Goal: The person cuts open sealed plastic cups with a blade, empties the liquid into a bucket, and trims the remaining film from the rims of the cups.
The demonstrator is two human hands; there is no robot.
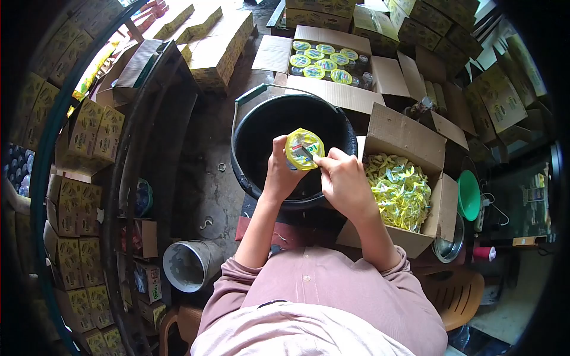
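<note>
My left hand [278,173] is wrapped round a cup with a yellow-rimmed printed film lid [304,141], held over a black bucket [240,157]. The lid faces up toward me. My right hand [346,181] is closed at the near right edge of the lid. A thin, dark, blade-like piece [306,152] slants across the lid from my right fingertips; its exact kind is hard to make out. The cup's lower part is mostly hidden by the lid and my left fingers.
A carton [405,132] full of crumpled yellow film pieces [399,193] stands at right. Beyond the bucket is an open carton [332,89] of yellow-lidded cups. A grey-white pail [189,266] lies at lower left, near a shelf of printed boxes [71,204]. A green bowl [468,196] is at far right.
</note>
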